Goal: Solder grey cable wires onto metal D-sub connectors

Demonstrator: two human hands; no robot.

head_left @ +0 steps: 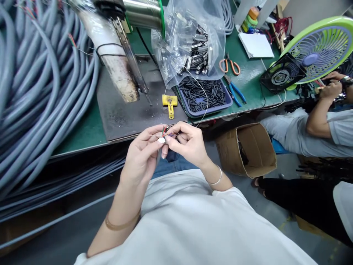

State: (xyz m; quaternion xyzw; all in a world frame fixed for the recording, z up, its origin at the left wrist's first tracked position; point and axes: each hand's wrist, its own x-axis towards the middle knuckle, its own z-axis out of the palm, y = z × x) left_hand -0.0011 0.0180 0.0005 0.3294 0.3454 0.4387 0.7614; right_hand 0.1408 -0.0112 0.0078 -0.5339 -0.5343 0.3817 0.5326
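Close to my body, just off the bench edge, both hands meet over a small bundle of thin coloured wires, with red, green and blue strands showing. My left hand pinches the bundle between thumb and fingers. At its thumb tip is a small white piece whose kind I cannot make out. The fingers of my right hand are closed on the same wires from the other side. A thin strand of solder wire arcs down toward my right hand; its end is hidden.
A soldering iron leans over a dark mat beside a yellow clamp. Behind are a bag of metal connectors, a tray of black tubes, pliers and a fan. Grey cables heap left; a co-worker sits right.
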